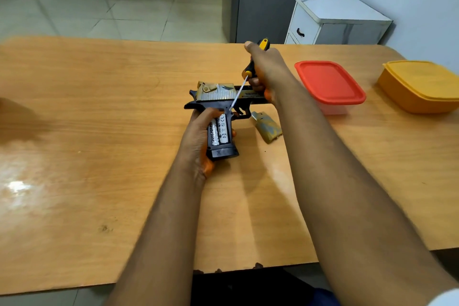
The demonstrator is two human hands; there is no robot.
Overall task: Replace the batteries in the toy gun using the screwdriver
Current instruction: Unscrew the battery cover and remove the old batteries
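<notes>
A black and gold toy gun lies on its side on the wooden table. My left hand grips its handle, where the open compartment shows two white batteries. My right hand holds a yellow and black screwdriver. Its metal shaft slants down to the top of the battery compartment, with the tip touching the gun near the batteries. The gold battery cover lies loose on the table just right of the handle.
A clear box with a red lid stands right of the gun, and a yellow lidded box is farther right near the table edge. A white drawer cabinet stands behind the table.
</notes>
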